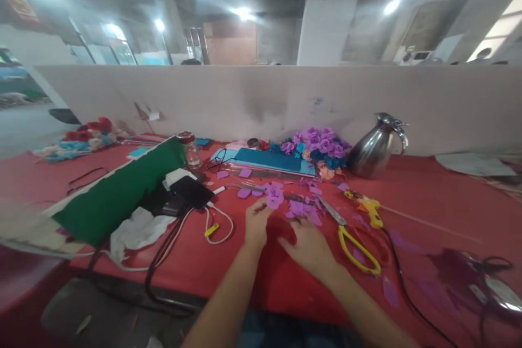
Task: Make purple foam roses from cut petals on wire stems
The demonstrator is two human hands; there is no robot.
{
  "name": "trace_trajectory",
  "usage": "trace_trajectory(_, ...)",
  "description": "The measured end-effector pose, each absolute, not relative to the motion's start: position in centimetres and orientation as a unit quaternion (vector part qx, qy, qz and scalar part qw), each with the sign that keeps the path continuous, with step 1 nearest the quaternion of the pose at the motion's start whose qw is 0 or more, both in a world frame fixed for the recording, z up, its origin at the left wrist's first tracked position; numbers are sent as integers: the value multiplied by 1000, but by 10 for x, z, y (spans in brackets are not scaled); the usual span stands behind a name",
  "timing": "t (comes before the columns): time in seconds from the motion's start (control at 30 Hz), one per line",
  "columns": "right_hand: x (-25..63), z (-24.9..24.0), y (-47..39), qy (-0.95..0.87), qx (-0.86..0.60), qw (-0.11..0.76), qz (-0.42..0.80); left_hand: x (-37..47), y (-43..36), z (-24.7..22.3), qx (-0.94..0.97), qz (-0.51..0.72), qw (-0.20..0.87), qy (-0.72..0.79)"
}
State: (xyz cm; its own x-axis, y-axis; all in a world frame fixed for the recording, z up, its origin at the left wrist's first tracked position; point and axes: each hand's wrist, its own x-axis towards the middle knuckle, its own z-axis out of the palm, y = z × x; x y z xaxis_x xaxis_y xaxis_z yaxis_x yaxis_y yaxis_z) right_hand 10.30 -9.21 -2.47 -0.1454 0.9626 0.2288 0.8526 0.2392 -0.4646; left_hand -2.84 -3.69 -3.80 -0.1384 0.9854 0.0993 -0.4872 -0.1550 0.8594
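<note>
My left hand (256, 223) pinches a purple paper flower (274, 196) and holds it upright above the red table. To its right, my right hand (308, 244) reaches forward with its thumb apart from the fingers. Those fingertips meet the near edge of a heap of purple paper petals (299, 208); whether they touch one is too small to tell. Scissors with yellow handles (359, 253) lie right of that hand, blades pointing away. Beyond them is a yellow glue gun (370, 211) with a black cord.
A steel jug (375, 147) stands at the back right beside a pile of finished purple flowers (320, 141). Blue paper sheets (273, 160) lie at the back. On the left are a green board (122, 190), a glass jar (190, 152), a black phone (191, 192) and a white cable (228, 217).
</note>
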Motion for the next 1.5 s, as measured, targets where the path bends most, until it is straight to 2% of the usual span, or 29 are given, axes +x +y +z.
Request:
trace_trajectory(0.23,103,-38,-118,-754,-620,196,88,-27,-53,-43,443,622,552,335)
trace_trajectory(0.4,131,-39,-115,-703,-676,218,41,-25,-55,-50,448,610,561,336)
trace_trajectory(0.47,139,-39,-112,-680,-679,275,40,-24,-54,-52,470,601,549,341)
trace_trajectory(0.6,135,-41,-105,-621,-559,520,179,-21,-52,-53,518,591,509,350)
trace_trajectory(0.7,121,-48,-103,-588,-506,580,249,-21,-51,-51,553,577,494,343)
trace_trajectory(0.93,112,-60,-106,-546,-493,614,287,-18,-56,-47,556,552,522,338)
trace_trajectory(1.2,101,-54,-94,-547,-494,607,297,-18,-58,-41,467,530,650,281)
trace_trajectory(1.5,104,-53,-102,-543,-478,603,337,-19,-57,-41,461,516,651,311)
